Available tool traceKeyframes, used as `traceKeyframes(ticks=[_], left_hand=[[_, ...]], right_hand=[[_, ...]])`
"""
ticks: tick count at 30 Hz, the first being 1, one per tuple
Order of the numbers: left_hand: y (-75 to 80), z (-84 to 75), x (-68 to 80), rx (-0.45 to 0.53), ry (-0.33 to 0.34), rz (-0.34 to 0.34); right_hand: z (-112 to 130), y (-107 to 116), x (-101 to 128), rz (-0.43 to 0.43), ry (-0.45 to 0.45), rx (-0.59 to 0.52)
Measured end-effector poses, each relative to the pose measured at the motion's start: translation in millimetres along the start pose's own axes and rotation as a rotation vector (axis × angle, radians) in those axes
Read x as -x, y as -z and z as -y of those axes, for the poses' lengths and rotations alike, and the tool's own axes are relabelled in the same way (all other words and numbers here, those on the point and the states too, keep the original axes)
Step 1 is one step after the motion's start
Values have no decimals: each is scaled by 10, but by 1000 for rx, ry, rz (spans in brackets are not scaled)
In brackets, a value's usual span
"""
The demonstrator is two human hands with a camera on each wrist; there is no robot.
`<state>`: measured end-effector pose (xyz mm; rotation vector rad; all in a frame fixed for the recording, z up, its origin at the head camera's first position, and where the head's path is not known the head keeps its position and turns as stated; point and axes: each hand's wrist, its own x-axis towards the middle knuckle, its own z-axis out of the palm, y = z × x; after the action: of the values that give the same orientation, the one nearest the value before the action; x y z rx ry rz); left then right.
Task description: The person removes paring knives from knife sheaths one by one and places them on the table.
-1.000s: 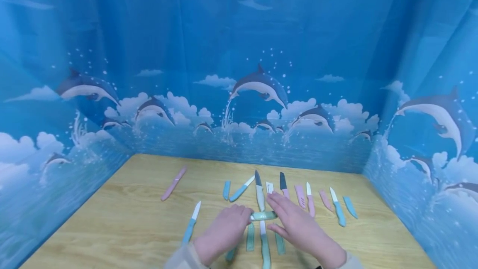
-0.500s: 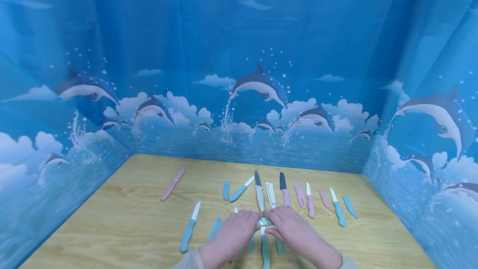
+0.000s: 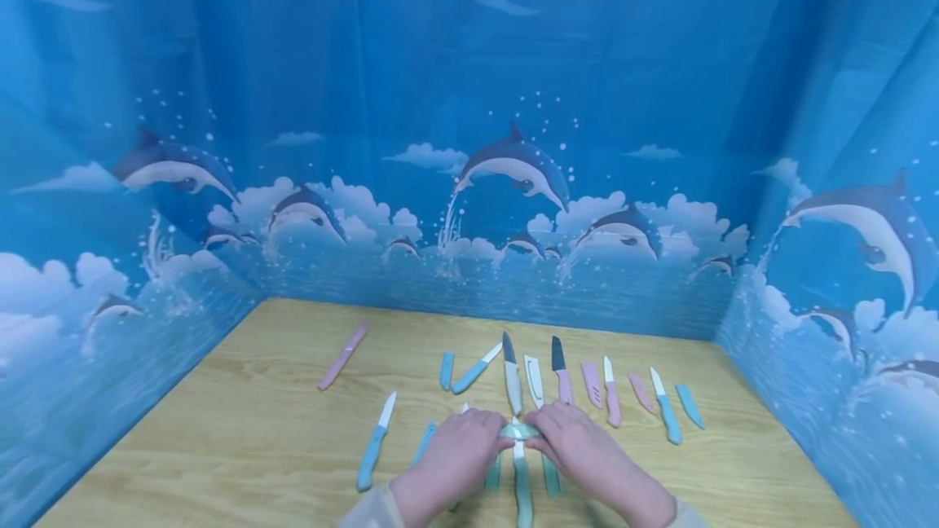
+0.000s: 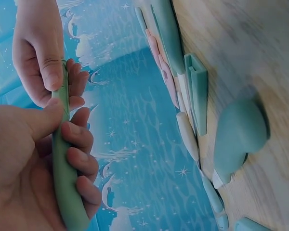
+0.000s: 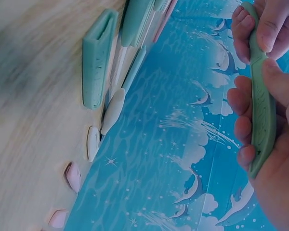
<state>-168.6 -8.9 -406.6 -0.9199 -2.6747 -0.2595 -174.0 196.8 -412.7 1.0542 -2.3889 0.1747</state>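
Observation:
My left hand (image 3: 458, 451) grips the green handle (image 4: 65, 173) of a knife, its fingers curled round it in the left wrist view. On the other end, my right hand (image 3: 590, 455) holds a green slotted knife sheath (image 5: 263, 120) between thumb and fingers. Handle and sheath lie in one line, held above the table, with the hands almost touching; no blade shows between them. Below the hands lies another green-handled knife (image 3: 522, 483) with a pale blade. Green sheaths flank it, one of them (image 3: 552, 477) by my right hand, partly hidden.
Beyond the hands lie a grey-bladed knife (image 3: 511, 377), a white sheath (image 3: 534, 379), a dark-bladed pink knife (image 3: 561, 369) and several more knives and sheaths. At left are a blue-handled knife (image 3: 374, 446) and a pink sheathed knife (image 3: 343, 358). A dolphin-print curtain (image 3: 469, 104) encloses the table.
My left hand has moved right and the two hands have drawn together over the green knife and sheath. My right fingers have curled closer round the sheath. A blue sheath at left has come into sight.

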Motion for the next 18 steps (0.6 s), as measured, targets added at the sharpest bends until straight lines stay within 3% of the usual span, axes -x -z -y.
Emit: traceKeyframes(ticks=[10,18], left_hand=[[4,2,-2,-20,-16,-3],[19,-4,-14,-15,-12,32]], right_hand=[[-9,15,8,39,-16,-22],[-14,58,7,62,-20,-45]])
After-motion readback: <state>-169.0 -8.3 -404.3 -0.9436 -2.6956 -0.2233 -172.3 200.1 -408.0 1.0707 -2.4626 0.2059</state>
